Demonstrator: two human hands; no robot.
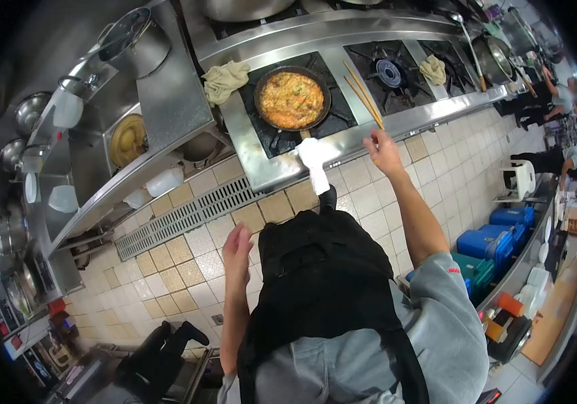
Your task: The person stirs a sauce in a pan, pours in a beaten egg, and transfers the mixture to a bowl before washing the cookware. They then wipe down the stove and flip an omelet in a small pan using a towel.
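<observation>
Around: a cloth (225, 79) lies at the stove's (369, 131) left edge, beside the frying pan (292, 99) on its burner.
Right hand (383, 151): raised at the stove's front edge, closed around chopsticks (362, 94) angled over it.
Left hand (236, 246): open, empty, low above the floor tiles (187, 262).

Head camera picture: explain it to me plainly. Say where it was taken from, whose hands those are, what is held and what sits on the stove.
There is no machine here. The single picture comes from a wide-angle camera worn on a person's head, looking down over their grey top and black apron in a kitchen; the lens bends the edges. The right hand holds a pair of long chopsticks above the steel stove. The left hand hangs open and empty over the tiled floor. On one burner sits a black frying pan filled with an orange, pancake-like dish, its handle wrapped in white cloth. Crumpled rags lie beside it. Other people work far to the right.
</observation>
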